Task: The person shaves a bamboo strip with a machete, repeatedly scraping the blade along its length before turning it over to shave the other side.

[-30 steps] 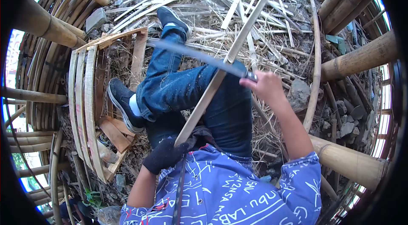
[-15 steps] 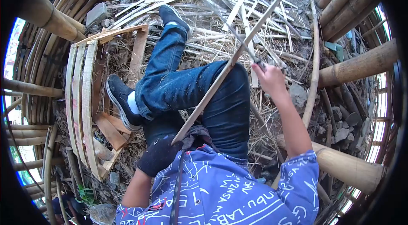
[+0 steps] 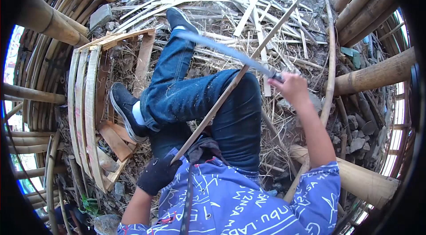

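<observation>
A long bamboo strip runs diagonally from my lap, over my raised knee, to the upper right. My left hand, in a dark glove, is closed around its lower end close to my waist. The bare right hand grips the dark handle of a long-bladed knife. Its blade, blurred by motion, points to the upper left and crosses the strip just above the knee. My jeans-clad leg lies bent beneath the strip.
Split bamboo strips lie scattered over the ground ahead. A wooden slatted crate stands on the left beside my shoe. Thick bamboo poles jut in from both sides, and stones lie at the right.
The knife has swung from pointing steeply up to lying flatter toward the left, and my right hand has moved right and slightly down. My left hand has shifted slightly down and left with the strip.
</observation>
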`<action>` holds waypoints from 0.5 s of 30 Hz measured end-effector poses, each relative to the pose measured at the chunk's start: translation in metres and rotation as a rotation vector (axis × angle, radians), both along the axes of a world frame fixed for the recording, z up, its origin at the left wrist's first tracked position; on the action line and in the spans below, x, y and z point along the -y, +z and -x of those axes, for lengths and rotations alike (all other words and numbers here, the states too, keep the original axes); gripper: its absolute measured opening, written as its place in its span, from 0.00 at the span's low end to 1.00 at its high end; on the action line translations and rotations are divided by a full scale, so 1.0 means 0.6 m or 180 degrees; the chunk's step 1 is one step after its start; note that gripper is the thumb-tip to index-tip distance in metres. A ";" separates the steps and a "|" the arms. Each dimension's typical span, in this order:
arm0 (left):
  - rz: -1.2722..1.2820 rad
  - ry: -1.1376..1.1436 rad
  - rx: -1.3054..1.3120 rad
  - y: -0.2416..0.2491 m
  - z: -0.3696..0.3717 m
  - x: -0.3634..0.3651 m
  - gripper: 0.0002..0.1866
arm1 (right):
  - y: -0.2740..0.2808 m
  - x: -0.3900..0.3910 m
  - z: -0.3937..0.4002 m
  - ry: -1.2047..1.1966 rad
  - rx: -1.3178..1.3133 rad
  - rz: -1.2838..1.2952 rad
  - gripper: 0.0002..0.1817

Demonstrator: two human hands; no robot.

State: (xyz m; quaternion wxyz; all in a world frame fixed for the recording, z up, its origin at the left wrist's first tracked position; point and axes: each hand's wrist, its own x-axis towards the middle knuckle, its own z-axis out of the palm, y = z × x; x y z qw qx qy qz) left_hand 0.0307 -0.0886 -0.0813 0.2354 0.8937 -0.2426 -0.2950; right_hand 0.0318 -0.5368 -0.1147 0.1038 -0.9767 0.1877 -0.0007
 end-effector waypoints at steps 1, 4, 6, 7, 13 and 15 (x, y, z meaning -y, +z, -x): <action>-0.0030 -0.0056 0.0028 -0.002 0.001 -0.008 0.11 | 0.000 0.010 -0.010 -0.0196 -0.0129 0.0002 0.40; -0.0050 0.0028 0.0041 0.004 -0.004 -0.021 0.09 | -0.022 0.029 -0.019 -0.0506 0.0100 -0.0361 0.39; -0.0028 0.0064 0.0138 0.007 -0.004 -0.030 0.08 | -0.011 0.016 -0.004 -0.0408 0.0045 -0.0509 0.38; -0.0292 0.0092 0.0204 0.021 0.001 -0.032 0.09 | -0.002 0.005 0.007 -0.0419 0.0044 -0.0502 0.38; -0.0421 -0.0062 -0.0023 -0.007 0.015 -0.100 0.11 | -0.017 0.011 -0.003 -0.0558 0.0119 -0.0733 0.34; -0.0304 -0.0308 0.0261 -0.008 0.010 -0.110 0.11 | -0.025 0.017 0.005 -0.0524 -0.0063 -0.0906 0.36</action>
